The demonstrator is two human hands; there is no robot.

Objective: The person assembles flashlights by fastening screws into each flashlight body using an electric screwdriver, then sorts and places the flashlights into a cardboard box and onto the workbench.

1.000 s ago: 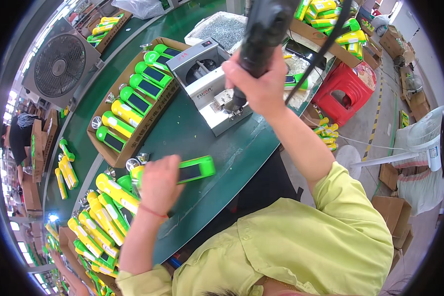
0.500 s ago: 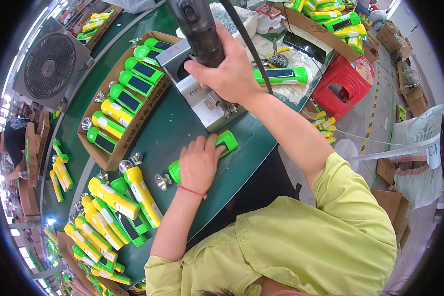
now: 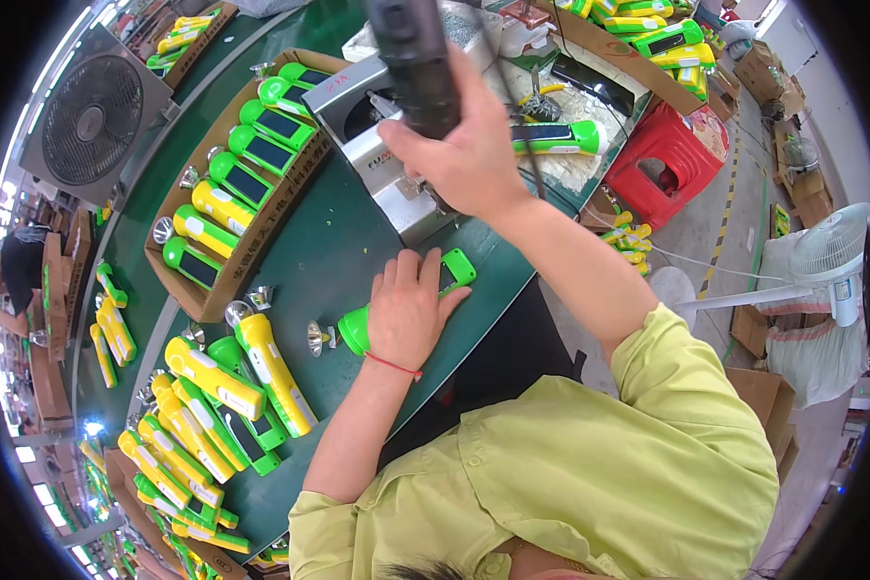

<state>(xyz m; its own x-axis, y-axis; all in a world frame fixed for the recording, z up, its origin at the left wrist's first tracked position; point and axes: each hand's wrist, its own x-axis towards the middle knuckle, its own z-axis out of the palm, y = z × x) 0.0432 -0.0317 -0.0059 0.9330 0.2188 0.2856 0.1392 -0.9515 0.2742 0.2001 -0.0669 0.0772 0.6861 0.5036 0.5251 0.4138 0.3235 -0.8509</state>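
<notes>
Flashlight pinned flat, electric screwdriver raised above
Left hand [image 3: 408, 307] presses the green flashlight [image 3: 454, 271] lengthwise on the green bench [image 3: 329, 242]; right hand [image 3: 464, 155] grips the electric screwdriver [image 3: 414, 58] well above it

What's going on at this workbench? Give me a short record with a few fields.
Left hand: pressed flat on a green flashlight lying on the green table
Right hand: raised, gripping a black power screwdriver
Behind: grey metal box
Cardboard tray: rows of green and yellow flashlights
Table's left end: loose pile of flashlights
Floor: red stool
</notes>
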